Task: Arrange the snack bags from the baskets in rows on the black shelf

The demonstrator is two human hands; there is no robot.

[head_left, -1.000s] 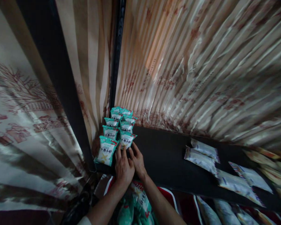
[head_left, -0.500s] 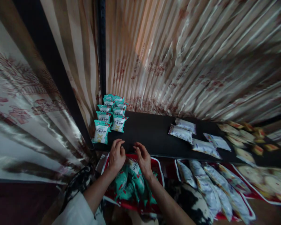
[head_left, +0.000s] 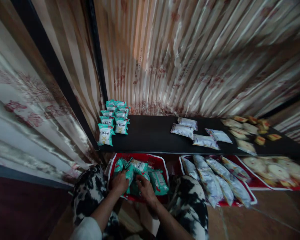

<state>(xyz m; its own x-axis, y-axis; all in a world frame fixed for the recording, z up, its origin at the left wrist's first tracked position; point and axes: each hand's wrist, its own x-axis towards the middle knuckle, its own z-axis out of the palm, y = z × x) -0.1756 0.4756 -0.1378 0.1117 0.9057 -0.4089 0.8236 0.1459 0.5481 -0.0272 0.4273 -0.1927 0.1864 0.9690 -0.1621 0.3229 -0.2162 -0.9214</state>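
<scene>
With the left hand (head_left: 120, 182) and the right hand (head_left: 146, 188) among the teal snack packets (head_left: 158, 181) in the red basket (head_left: 155, 161), fingers bent (gripping or merely touching, I cannot tell), packets are best pinched lightly, one per hand, without crushing them.

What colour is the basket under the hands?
The basket is red with a white rim; the head view shows it best.
</scene>
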